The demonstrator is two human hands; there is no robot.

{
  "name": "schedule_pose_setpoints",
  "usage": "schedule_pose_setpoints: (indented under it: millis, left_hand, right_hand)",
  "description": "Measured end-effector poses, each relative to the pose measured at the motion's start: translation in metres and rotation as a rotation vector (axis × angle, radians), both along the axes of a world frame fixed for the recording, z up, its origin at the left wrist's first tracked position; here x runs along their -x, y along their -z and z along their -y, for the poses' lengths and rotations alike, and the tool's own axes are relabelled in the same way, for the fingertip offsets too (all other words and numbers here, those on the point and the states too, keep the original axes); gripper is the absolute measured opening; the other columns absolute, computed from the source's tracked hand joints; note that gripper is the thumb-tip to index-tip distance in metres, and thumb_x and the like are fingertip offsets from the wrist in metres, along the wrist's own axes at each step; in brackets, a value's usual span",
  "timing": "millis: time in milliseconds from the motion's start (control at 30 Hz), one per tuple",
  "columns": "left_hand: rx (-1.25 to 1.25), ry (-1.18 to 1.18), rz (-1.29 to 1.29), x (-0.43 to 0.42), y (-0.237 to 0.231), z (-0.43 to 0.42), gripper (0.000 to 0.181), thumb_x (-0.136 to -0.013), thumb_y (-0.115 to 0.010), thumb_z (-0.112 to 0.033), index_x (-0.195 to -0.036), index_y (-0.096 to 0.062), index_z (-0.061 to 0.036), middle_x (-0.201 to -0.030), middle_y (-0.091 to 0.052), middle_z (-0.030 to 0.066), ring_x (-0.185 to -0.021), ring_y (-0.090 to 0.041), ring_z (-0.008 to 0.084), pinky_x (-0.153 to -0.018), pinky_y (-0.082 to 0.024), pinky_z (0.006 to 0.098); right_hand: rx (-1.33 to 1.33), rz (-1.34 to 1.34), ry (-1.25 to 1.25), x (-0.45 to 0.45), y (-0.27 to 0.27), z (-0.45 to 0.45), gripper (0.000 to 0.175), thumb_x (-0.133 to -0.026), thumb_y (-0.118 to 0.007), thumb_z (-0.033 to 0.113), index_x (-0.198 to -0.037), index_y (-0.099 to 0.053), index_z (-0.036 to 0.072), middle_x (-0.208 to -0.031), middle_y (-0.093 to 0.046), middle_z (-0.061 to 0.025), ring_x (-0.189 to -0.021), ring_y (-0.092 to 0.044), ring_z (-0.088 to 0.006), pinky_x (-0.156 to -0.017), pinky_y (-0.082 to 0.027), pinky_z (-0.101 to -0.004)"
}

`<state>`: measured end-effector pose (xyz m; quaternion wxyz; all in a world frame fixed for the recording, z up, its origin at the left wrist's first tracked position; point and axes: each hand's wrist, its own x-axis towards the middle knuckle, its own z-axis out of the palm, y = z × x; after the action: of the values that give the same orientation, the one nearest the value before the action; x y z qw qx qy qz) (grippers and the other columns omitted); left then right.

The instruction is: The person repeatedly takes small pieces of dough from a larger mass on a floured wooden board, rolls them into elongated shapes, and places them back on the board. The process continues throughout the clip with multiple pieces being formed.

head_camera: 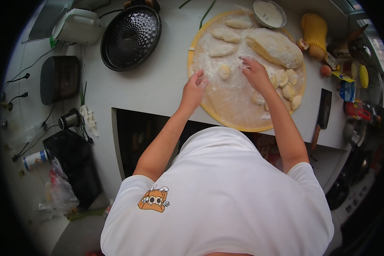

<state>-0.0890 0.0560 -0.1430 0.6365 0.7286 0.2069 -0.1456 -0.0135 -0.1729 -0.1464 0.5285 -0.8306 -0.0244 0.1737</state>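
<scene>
A round yellow-rimmed board (195,38) dusted with flour lies before me. One small dough piece (224,72) sits on it between my hands. My left hand (196,84), fingers floury and apart, is over the board's left edge and holds nothing. To the right of the piece, my right hand (252,69) has its fingers spread, also without anything in them. A large dough lump (275,47) rests at the upper right, with several elongated dough pieces (225,35) to its left. Several small dough pieces (288,91) are grouped beside my right forearm, which partly hides them.
A metal bowl of flour (269,13) overlaps the board's far rim. A black round pan (131,37) stands at the upper left. On the right, a cleaver (324,108) lies near the counter's edge, below a peach (326,71) and a yellow-netted bottle (314,32).
</scene>
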Motion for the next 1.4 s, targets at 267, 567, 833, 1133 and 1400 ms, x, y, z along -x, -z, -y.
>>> schedule_pose_setpoints:
  millis: [267,567,833,1133,1400]
  left_hand:
    - [0.201,-0.011,-0.023,-0.007,-0.004,0.01,0.044,-0.099,-0.046,-0.024,-0.137,-0.043,-0.0005,-0.134,-0.052,0.0129,-0.12,-0.053,0.0221,-0.102,-0.04,0.0324]
    - [1.34,-0.277,-0.311,-0.043,-0.025,0.037,0.054,-0.103,-0.028,-0.045,-0.14,-0.035,-0.0069,-0.139,-0.041,0.0153,-0.13,-0.04,0.0265,-0.109,-0.036,0.046]
    - [1.256,-0.107,-0.04,-0.035,-0.043,0.035,0.07,-0.096,-0.029,-0.063,-0.148,-0.026,-0.0165,-0.154,-0.027,0.0112,-0.144,-0.02,0.0277,-0.112,-0.026,0.0468]
    - [1.292,-0.149,0.035,-0.035,-0.072,0.021,0.082,-0.093,-0.02,-0.069,-0.152,-0.014,-0.0109,-0.157,-0.015,0.0163,-0.145,-0.015,0.0293,-0.118,-0.014,0.0424]
    - [1.257,-0.15,0.177,-0.059,-0.114,0.02,0.08,-0.095,-0.021,-0.065,-0.152,-0.01,-0.0099,-0.158,-0.012,0.0109,-0.147,-0.007,0.0252,-0.118,-0.01,0.043]
  right_hand:
    - [0.374,0.394,-0.412,0.005,0.007,-0.033,0.048,-0.078,-0.068,0.012,-0.124,-0.057,0.006,-0.114,-0.062,-0.0169,-0.108,-0.058,-0.031,-0.093,-0.046,-0.0377]
    - [-0.047,0.139,-0.123,-0.003,-0.069,-0.056,0.048,-0.091,-0.057,0.026,-0.133,-0.051,0.003,-0.124,-0.058,-0.0165,-0.109,-0.057,-0.0247,-0.097,-0.042,-0.0385]
    - [0.915,0.684,0.306,0.042,-0.044,-0.153,0.039,-0.089,-0.054,0.021,-0.12,-0.055,-0.004,-0.12,-0.059,-0.0207,-0.113,-0.056,-0.0337,-0.097,-0.042,-0.0456]
    - [0.473,0.581,-0.129,0.064,-0.078,-0.128,0.05,-0.092,-0.049,0.027,-0.132,-0.045,-0.003,-0.14,-0.039,-0.0239,-0.131,-0.035,-0.0372,-0.109,-0.023,-0.0503]
    - [0.051,0.586,-0.191,0.029,-0.097,-0.108,0.064,-0.096,-0.046,0.041,-0.142,-0.035,-0.002,-0.151,-0.028,-0.0226,-0.142,-0.019,-0.0378,-0.117,-0.01,-0.0477]
